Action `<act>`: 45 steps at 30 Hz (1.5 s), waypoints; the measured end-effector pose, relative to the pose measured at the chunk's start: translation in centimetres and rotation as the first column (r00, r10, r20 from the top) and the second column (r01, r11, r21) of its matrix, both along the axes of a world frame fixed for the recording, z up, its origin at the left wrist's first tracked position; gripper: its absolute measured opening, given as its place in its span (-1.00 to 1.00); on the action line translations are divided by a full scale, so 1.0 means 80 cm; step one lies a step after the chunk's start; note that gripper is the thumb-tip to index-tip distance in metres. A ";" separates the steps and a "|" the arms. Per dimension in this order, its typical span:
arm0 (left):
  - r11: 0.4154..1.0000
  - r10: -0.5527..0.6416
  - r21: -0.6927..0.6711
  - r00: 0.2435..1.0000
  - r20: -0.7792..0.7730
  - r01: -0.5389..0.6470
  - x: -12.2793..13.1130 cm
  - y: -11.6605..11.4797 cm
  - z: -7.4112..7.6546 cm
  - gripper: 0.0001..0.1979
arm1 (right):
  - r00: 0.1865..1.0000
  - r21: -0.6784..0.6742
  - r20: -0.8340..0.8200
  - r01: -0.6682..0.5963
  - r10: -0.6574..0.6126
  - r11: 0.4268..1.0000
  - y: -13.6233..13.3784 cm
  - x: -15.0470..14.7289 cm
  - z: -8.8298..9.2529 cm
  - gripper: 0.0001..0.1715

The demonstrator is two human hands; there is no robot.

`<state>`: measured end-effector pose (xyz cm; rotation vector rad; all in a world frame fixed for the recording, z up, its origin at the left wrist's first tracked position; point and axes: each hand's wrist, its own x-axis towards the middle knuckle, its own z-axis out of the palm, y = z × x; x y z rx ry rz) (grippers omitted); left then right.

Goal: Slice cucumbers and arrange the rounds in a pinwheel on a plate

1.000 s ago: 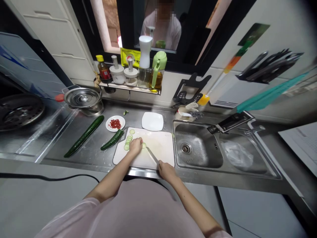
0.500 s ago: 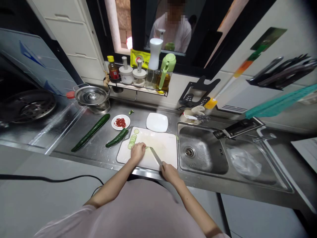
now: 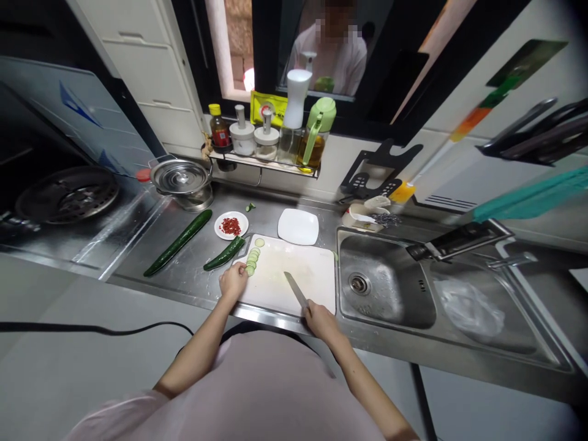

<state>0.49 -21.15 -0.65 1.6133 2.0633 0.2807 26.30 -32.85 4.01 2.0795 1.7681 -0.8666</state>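
My right hand (image 3: 320, 320) is wrapped round the handle of a kitchen knife (image 3: 296, 290), whose blade points away to the left over the white cutting board (image 3: 294, 294). At the board's left side, several pale cucumber slices (image 3: 253, 260) overlap in a row. My left hand (image 3: 233, 282) is at the near end of that row, its fingertips pinched on the lowest slice. Just beyond this hand, a cut piece of cucumber (image 3: 224, 253) lies on the steel counter. A whole cucumber (image 3: 178, 243) rests farther left.
Behind the board stand a white plate (image 3: 298, 226) and a small dish of chopped red pieces (image 3: 231, 226). A steel pot (image 3: 181, 182) is at the back left, and the sink (image 3: 386, 278) is right of the board. A condiment rack (image 3: 266, 161) hangs above.
My left hand has moved left from beside the knife tip to the row of slices, carrying a cucumber slice. The knife stays over the board in my right hand. The view has shifted slightly.
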 end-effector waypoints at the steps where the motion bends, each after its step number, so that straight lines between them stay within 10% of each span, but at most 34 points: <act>1: 1.000 0.007 0.007 1.000 -0.007 -0.007 -0.001 -0.001 -0.002 -0.72 | 1.000 0.001 0.001 -0.002 0.002 1.000 0.000 0.000 -0.001 -0.66; 10: 0.986 -0.018 0.165 0.994 0.109 0.000 0.026 0.017 -0.003 -0.62 | 1.000 -0.020 -0.005 0.026 -0.026 0.999 -0.001 -0.003 0.004 -0.65; 28: 0.976 -0.217 -0.062 0.962 -0.169 0.209 0.078 0.147 0.012 -0.61 | 0.994 0.030 -0.025 0.106 -0.105 0.994 -0.007 -0.008 0.004 -0.64; 45: 0.975 -0.218 -0.031 0.976 0.003 0.218 0.092 0.140 0.016 -0.75 | 0.988 0.080 -0.055 0.145 -0.141 0.986 -0.010 -0.006 0.002 -0.68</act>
